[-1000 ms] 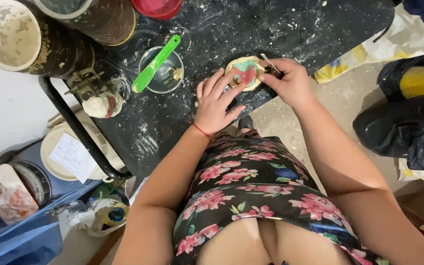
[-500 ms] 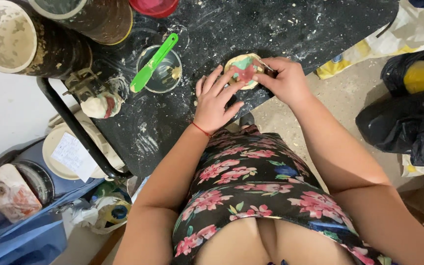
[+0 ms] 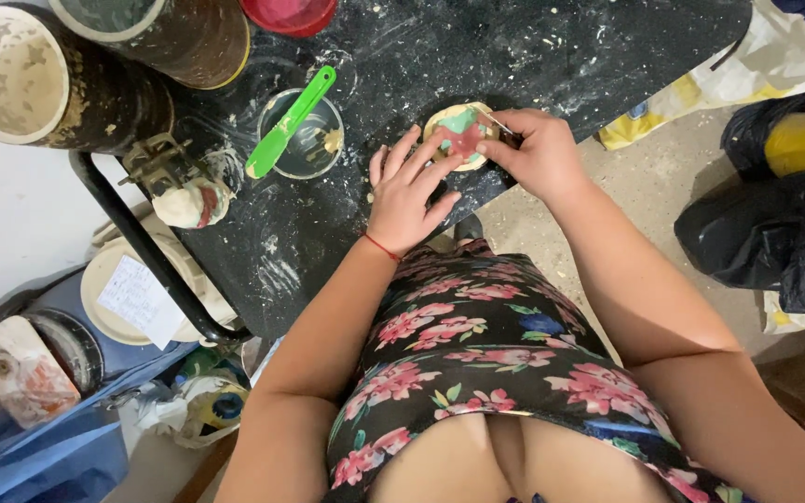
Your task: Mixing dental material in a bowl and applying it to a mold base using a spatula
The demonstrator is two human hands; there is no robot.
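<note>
1. Your left hand (image 3: 409, 191) lies flat on the black desk (image 3: 607, 47), fingers spread wide, fingertips touching the near edge of the disc (image 3: 459, 136). It grips nothing.
2. Your right hand (image 3: 535, 154) is closed narrowly on a thin tool (image 3: 497, 124); the tool's tip rests on the disc's top face.
3. The disc is small and round, cream at the rim, with green and red colour on top. It sits near the desk's front edge, between your two hands.
4. Left of the disc, apart from it: a small glass jar (image 3: 302, 135) with a green spatula (image 3: 289, 123) laid across its mouth.
5. Farther left: a white lump (image 3: 190, 200) with a red streak, just beside a metal clamp (image 3: 153, 158).
6. At the back of the desk: two large stained buckets (image 3: 39, 74) and a red bowl (image 3: 289, 14).
7. The desk surface is dusted with white smears and crumbs.
8. On the floor to your right: black bags (image 3: 775, 233), well apart from the disc.
</note>
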